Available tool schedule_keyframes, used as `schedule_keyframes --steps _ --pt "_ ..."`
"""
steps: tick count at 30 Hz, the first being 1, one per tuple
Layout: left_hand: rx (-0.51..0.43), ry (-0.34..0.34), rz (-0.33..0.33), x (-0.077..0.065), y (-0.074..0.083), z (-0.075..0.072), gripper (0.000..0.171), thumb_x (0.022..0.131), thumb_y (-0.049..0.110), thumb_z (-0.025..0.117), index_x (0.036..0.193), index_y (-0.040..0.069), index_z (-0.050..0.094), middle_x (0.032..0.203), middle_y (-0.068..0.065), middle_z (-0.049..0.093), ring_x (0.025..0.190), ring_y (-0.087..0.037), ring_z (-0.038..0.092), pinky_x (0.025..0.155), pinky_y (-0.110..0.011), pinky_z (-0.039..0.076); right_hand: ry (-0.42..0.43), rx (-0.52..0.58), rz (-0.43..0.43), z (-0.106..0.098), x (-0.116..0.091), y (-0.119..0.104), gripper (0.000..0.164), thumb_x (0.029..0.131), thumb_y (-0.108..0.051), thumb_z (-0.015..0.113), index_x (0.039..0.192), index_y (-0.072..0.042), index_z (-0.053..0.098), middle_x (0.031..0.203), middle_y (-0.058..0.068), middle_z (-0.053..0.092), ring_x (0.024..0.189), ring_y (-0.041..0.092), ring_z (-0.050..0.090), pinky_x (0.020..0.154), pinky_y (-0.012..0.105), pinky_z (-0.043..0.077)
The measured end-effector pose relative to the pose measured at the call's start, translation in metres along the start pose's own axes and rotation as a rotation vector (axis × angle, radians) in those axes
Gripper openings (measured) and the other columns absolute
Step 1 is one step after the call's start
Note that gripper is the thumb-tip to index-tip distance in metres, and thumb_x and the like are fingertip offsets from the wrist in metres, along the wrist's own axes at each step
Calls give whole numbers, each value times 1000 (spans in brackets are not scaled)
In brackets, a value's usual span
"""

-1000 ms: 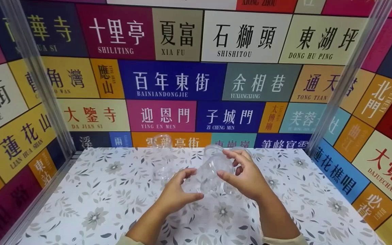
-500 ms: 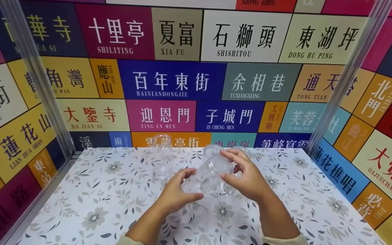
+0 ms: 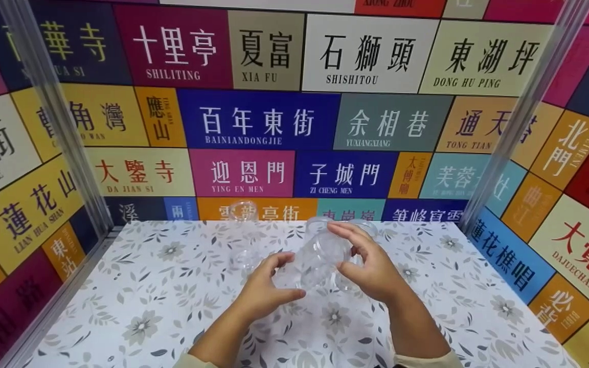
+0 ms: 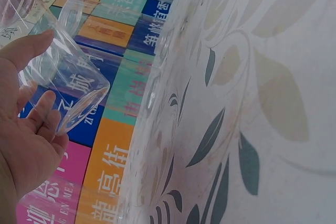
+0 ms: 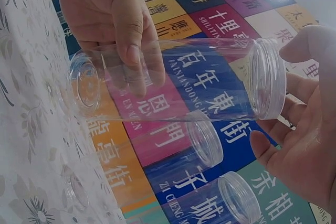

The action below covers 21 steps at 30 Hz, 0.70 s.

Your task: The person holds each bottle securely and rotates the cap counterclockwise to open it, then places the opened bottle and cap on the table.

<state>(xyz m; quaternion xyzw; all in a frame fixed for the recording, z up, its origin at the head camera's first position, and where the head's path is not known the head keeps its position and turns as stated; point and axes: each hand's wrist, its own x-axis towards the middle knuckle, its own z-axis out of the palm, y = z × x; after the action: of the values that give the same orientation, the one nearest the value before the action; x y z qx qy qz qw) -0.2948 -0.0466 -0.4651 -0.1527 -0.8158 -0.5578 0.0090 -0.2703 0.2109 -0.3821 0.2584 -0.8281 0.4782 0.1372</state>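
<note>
A clear plastic jar (image 5: 210, 82) with a ribbed clear screw lid (image 5: 270, 80) is tilted slightly over the table, its top toward my right hand. My left hand (image 3: 269, 286) holds it round the body, thumb on one side and fingers on the other; the left wrist view shows this jar (image 4: 68, 77) in that grasp. My right hand (image 3: 371, 260) is spread beside the lid, thumb and bent fingers around its edge. In the right wrist view the thumb looks slightly apart from the lid; any contact by the other fingers is hard to see.
More clear jars stand behind: one jar (image 3: 244, 210) at the back left, others, such as this jar (image 3: 320, 222), behind the held one. A floral-covered table (image 3: 172, 291) meets a sign-patterned wall (image 3: 258, 120) at the back. Clear corner strips (image 3: 504, 128) rise on both sides.
The right thumb and fingers have eased back to the right, away from the lid. My left hand and the jar have hardly moved.
</note>
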Motion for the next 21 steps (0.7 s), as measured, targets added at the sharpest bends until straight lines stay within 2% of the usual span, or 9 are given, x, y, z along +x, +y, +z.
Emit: schedule_keyframes --steps 3,6,11,16,21 --pt "-1 1 -8 0 0 0 82 77 36 96 149 25 57 154 -2 60 149 -29 50 130 -57 36 -3 11 -9 0 0 0 68 90 -10 73 155 -25 58 167 -1 49 150 14 44 99 29 49" --pt "2 3 -2 0 0 0 83 77 36 95 149 25 57 154 -2 60 149 -29 51 130 -58 36 7 13 16 -1 0 0 68 92 -20 78 156 -22 56 167 1 47 149 21 45 99 29 50" --pt "0 3 -5 0 0 0 83 76 36 96 149 25 57 154 -4 60 149 -30 50 129 -59 37 47 -22 110 -1 2 1 72 91 -35 82 157 -24 55 153 -1 55 127 21 53 94 31 52" --pt "-1 -5 -5 0 0 0 84 77 37 96 150 24 57 154 -3 60 150 -30 50 129 -60 36 65 -12 159 -1 4 2 74 87 -35 88 154 -22 58 136 4 59 105 22 53 82 27 52" --pt "-8 -16 14 0 0 -1 83 78 36 96 150 24 57 154 -3 60 150 -30 49 130 -60 35 56 -1 176 1 4 2 72 84 -33 92 149 -22 64 136 1 57 94 24 52 76 25 49"
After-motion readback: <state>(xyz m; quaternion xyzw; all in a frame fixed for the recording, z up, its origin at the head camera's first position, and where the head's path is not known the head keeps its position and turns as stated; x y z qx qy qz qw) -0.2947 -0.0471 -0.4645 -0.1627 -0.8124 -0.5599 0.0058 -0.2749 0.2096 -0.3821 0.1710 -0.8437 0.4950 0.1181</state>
